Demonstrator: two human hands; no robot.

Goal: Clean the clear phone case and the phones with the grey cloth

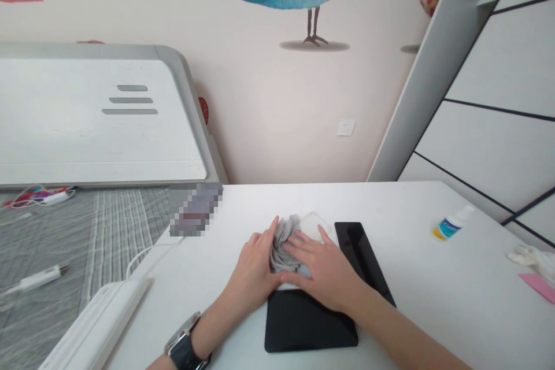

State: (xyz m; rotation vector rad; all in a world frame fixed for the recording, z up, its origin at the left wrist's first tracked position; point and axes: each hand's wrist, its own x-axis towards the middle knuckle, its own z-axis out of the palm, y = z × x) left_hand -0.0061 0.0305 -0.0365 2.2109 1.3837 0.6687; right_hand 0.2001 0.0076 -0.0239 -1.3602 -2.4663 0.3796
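Note:
A crumpled grey cloth (284, 243) lies on the white table (433, 300), partly over a pale object (314, 224) beneath it that I cannot name. My left hand (255, 269), with a dark wristwatch (184, 350) on the wrist, cups the cloth's left side with curled fingers. My right hand (323, 269) lies flat on the cloth with fingers spread. A flat black pad (303, 321) sits under my hands. A black glossy slab (362, 254) lies just right of my right hand.
A small white bottle with a blue label (451, 225) lies at the right. A pink sheet (540, 286) and a white crumpled item (531, 257) sit at the far right edge. A bed with a grey checked cover (87, 225), cables and a white headboard is on the left.

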